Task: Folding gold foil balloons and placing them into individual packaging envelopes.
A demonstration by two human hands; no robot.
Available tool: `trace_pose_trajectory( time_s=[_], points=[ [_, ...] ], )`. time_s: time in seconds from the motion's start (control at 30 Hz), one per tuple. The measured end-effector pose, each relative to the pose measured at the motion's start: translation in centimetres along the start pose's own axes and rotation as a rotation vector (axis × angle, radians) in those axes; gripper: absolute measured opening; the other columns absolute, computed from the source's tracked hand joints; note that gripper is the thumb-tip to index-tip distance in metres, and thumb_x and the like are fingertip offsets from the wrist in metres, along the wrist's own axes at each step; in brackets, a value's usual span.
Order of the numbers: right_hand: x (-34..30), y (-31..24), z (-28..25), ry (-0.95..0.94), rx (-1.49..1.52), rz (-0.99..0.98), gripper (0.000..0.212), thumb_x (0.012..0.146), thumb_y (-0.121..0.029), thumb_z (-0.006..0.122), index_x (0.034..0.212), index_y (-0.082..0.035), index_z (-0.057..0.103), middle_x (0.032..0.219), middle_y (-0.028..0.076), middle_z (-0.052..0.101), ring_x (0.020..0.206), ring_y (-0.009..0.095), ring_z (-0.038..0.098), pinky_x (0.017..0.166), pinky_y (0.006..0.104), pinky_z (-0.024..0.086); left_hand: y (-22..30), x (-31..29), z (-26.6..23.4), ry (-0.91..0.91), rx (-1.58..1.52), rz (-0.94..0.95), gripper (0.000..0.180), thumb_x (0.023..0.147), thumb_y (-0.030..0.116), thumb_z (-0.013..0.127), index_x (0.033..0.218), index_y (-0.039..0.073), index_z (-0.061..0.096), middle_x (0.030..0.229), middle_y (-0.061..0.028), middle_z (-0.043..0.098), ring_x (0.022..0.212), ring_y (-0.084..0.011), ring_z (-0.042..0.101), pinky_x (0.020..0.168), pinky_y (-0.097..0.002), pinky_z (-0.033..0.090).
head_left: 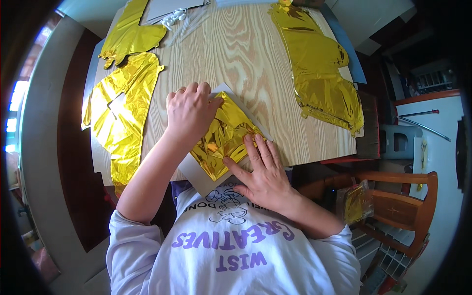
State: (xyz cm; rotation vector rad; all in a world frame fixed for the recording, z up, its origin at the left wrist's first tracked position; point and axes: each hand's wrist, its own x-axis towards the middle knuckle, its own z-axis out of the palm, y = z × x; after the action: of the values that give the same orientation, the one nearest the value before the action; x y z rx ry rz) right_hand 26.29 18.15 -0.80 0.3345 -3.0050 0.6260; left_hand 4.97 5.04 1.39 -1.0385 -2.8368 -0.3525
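In front of me, near the table's front edge, a folded gold foil balloon [227,120] lies creased on a pale grey card [199,179], which is turned cornerwise. My left hand [191,110] is closed at the upper left side of the foil, its thumb pressed near the top corner. The curled fingers hide part of the card and foil there. My right hand [265,174] is open, its fingers spread flat over the right side of the foil and the card's edge.
Flat gold foil balloons [125,108] lie along the left of the wooden table [226,54], and another large gold foil balloon [319,69] covers its right side. White clips [174,17] and clear strips sit at the back. A wooden chair [405,196] with a packet [356,204] stands at right.
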Motion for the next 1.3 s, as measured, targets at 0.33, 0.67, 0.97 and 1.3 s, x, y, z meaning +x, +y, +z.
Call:
trace_pose_trajectory(
  time_s=[0.33, 0.67, 0.97, 1.3],
  points=[
    [1.1, -0.1, -2.1, 0.002, 0.027, -0.025, 0.067, 0.089, -0.043, 0.070, 0.149, -0.020, 0.050, 0.152, 0.031, 0.036, 0.140, 0.050, 0.036, 0.115, 0.0590, 0.029, 0.9, -6.2, 0.2, 0.032, -0.078, 0.241, 0.073, 0.092, 0.046, 0.064, 0.146, -0.001, 0.048, 0.149, -0.0236, 0.047, 0.139, -0.0430, 0.043, 0.119, -0.0587, 0.023],
    [8.1, 2.9, -3.4, 0.193, 0.159, -0.104, 0.057, 0.103, -0.034, 0.052, 0.147, 0.001, 0.044, 0.146, 0.026, 0.050, 0.139, 0.038, 0.045, 0.116, 0.0567, 0.028, -0.1, -7.0, 1.5, 0.046, -0.109, 0.283, 0.090, 0.091, 0.062, 0.057, 0.150, -0.004, 0.041, 0.155, -0.0254, 0.041, 0.146, -0.0433, 0.034, 0.121, -0.0578, 0.020],
    [11.1, 4.4, 0.6, 0.074, -0.018, -0.162, 0.078, 0.102, -0.057, 0.043, 0.158, -0.004, 0.031, 0.160, 0.020, 0.035, 0.151, 0.036, 0.029, 0.124, 0.0588, 0.009, -0.5, -7.6, 1.4, 0.023, -0.151, 0.260, 0.090, 0.090, 0.056, 0.062, 0.153, -0.003, 0.037, 0.161, -0.0221, 0.034, 0.153, -0.0383, 0.025, 0.124, -0.0551, 0.015],
    [11.1, 4.1, 0.8, -0.046, -0.137, -0.157, 0.087, 0.099, -0.061, 0.044, 0.159, -0.002, 0.025, 0.167, 0.020, 0.019, 0.155, 0.035, 0.015, 0.124, 0.0592, 0.006, -2.7, -11.4, -1.0, -0.142, -0.059, 0.132, 0.106, 0.091, 0.074, 0.049, 0.157, -0.005, 0.026, 0.163, -0.0281, 0.025, 0.155, -0.0389, 0.020, 0.124, -0.0520, 0.010]
  ],
)
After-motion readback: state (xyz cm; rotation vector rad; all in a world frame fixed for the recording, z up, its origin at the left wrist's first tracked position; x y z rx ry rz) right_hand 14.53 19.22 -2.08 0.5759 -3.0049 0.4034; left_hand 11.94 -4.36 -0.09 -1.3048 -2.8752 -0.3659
